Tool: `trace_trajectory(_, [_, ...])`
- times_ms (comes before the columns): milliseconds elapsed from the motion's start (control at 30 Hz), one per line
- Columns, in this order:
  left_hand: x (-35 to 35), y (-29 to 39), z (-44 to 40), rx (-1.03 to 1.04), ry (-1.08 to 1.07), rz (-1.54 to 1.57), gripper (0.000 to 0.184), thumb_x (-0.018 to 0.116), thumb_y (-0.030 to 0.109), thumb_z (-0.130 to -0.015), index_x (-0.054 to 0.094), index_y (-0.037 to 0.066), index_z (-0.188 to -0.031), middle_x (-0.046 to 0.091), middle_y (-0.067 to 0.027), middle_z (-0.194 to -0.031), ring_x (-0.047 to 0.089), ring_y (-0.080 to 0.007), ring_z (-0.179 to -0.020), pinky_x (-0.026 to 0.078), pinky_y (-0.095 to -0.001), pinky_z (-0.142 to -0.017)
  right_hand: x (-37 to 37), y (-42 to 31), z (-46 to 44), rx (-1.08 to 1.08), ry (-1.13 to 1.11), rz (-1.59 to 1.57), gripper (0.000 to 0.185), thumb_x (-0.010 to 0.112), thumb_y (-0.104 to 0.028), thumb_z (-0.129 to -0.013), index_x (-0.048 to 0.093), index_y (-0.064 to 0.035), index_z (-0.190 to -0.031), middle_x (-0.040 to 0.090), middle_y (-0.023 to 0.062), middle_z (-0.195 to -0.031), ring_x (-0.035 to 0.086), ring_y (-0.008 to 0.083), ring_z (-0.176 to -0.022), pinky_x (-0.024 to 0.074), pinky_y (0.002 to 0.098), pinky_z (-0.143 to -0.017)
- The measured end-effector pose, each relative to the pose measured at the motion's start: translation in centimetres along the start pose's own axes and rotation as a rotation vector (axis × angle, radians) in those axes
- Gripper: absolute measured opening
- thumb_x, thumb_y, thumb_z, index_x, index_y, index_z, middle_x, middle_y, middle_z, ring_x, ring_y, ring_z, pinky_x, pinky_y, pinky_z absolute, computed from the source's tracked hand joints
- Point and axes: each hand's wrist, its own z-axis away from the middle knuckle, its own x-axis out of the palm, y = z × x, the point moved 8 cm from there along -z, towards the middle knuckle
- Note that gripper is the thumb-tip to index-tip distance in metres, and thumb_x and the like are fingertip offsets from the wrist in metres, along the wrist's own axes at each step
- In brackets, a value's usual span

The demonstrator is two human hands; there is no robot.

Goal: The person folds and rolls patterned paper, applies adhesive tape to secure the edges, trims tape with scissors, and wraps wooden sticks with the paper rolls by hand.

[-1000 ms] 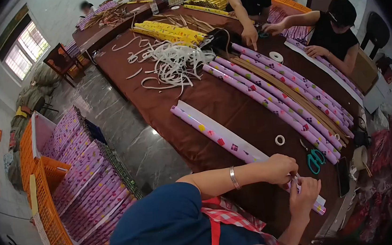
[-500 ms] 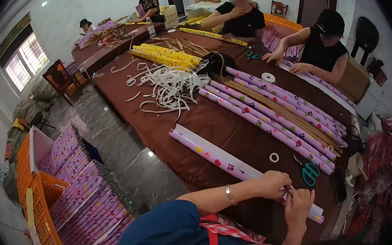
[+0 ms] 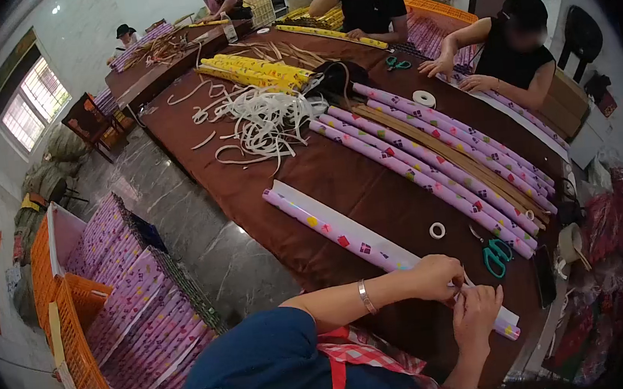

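A long pink patterned roll (image 3: pixel 346 241) with a white inner edge lies slantwise on the brown-covered table near me. My left hand (image 3: pixel 437 277), below a silver bracelet, is closed on the roll toward its right end. Close beside it, my right hand (image 3: pixel 479 310) pinches the same roll, the fingertips of both hands nearly touching. The roll's right end sticks out past my right hand. To the right of my hands lie green-handled scissors (image 3: pixel 497 257), slightly open, and a small white tape ring (image 3: pixel 437 230).
Several pink rolls (image 3: pixel 430 175) lie beyond the tape. White strips (image 3: pixel 267 120) and yellow rolls (image 3: pixel 258 70) are farther back. Two people in black sit at the far side, one handling a roll. Orange crates (image 3: pixel 88 366) of rolls stand at left. A black phone (image 3: pixel 545 277) lies at the right edge.
The camera view has shifted. One co-worker's arm, stretched over the table earlier, is now raised toward the face. Both my hands remain on the roll.
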Motion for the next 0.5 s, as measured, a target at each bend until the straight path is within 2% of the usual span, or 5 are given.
trace_trajectory(200, [-0.7,-1.0,-0.2,-0.023,0.111,-0.027,0.023,0.071,0.022,-0.073,0.068,0.005,-0.088,0.066,-0.0129,-0.091,0.066,-0.0315,-0.087,0.052,-0.0413,-0.075,0.1,0.3,0.3,-0.02,0.0,0.022,0.008,0.061,-0.009,-0.084,0.058,-0.002,-0.086,0.055,0.0124,-0.09,0.053,0.0324,-0.093,0.031,0.0581,-0.106])
trace_trajectory(267, [-1.9,-1.0,-0.1,-0.002,0.208,0.1,0.018,0.068,0.018,-0.07,0.067,0.007,-0.084,0.066,-0.0093,-0.083,0.066,-0.0309,-0.081,0.052,-0.0421,-0.071,0.1,1.8,0.9,0.043,0.038,-0.041,0.008,0.06,-0.009,-0.085,0.057,-0.0023,-0.085,0.056,0.0127,-0.09,0.053,0.0332,-0.094,0.032,0.0577,-0.105])
trace_trajectory(367, [-1.6,-1.0,-0.1,0.014,0.193,0.052,0.019,0.068,0.02,-0.072,0.067,0.008,-0.086,0.066,-0.0108,-0.085,0.065,-0.0316,-0.082,0.052,-0.0427,-0.072,-1.5,4.2,2.1,0.134,0.223,-0.104,0.007,0.058,-0.008,-0.087,0.057,-0.0015,-0.087,0.057,0.0135,-0.089,0.055,0.0349,-0.089,0.0346,0.0552,-0.102])
trace_trajectory(433, [-1.1,-0.7,-0.3,0.039,0.111,-0.014,0.023,0.068,0.019,-0.075,0.067,0.005,-0.094,0.066,-0.0151,-0.091,0.065,-0.033,-0.086,0.052,-0.0425,-0.074,-2.9,6.0,2.9,0.265,0.288,-0.128,0.004,0.056,-0.003,-0.088,0.058,-0.0007,-0.085,0.058,0.0138,-0.085,0.055,0.0345,-0.085,0.0399,0.0499,-0.094])
trace_trajectory(500, [-0.9,-0.5,-0.2,0.074,0.131,0.076,0.02,0.07,0.015,-0.079,0.068,0.004,-0.095,0.067,-0.0148,-0.09,0.067,-0.0295,-0.084,0.053,-0.0386,-0.074,-4.2,7.8,4.7,0.386,0.424,-0.235,0.002,0.059,-0.001,-0.087,0.059,0.0005,-0.085,0.059,0.0147,-0.086,0.055,0.034,-0.084,0.0426,0.0435,-0.082])
